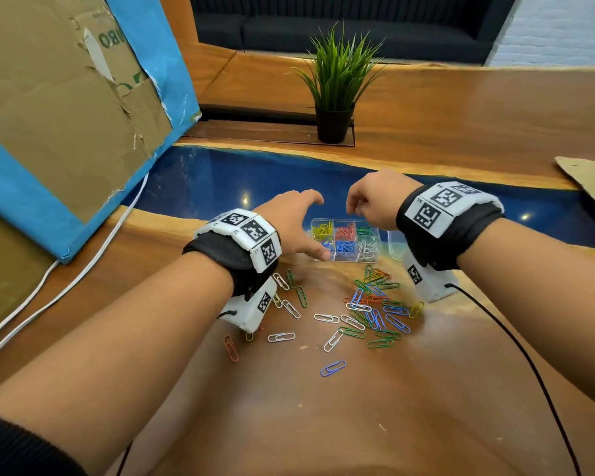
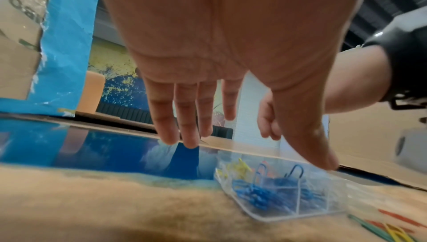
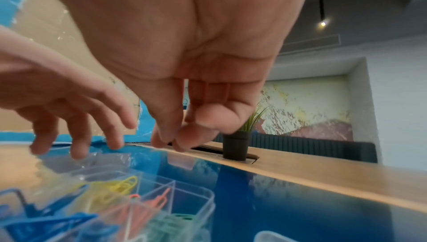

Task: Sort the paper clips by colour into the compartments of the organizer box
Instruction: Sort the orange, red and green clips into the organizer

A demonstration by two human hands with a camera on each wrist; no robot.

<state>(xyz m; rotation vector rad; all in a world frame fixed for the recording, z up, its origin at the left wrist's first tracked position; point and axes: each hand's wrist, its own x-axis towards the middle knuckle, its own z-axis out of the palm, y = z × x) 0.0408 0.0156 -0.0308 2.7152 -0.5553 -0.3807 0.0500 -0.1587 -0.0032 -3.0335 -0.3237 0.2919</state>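
Loose paper clips (image 1: pixel 364 314) scattered on worktop (image 1: pixel 289 407), near side of organizer box (image 1: pixel 346 240). Left hand (image 1: pixel 292 225) spread, empty, over box's left end. Right hand (image 1: pixel 371 201) above box, fingertips (image 3: pixel 171 136) pinched; anything held, cannot tell.

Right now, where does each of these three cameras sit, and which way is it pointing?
Head: worn on the head, looking down at the table, loose paper clips, both forearms and hands.
Left wrist: under the wrist, along the open left hand toward the box.
Right wrist: along the right hand, fingertips pinched, toward the potted plant.
All share the box.
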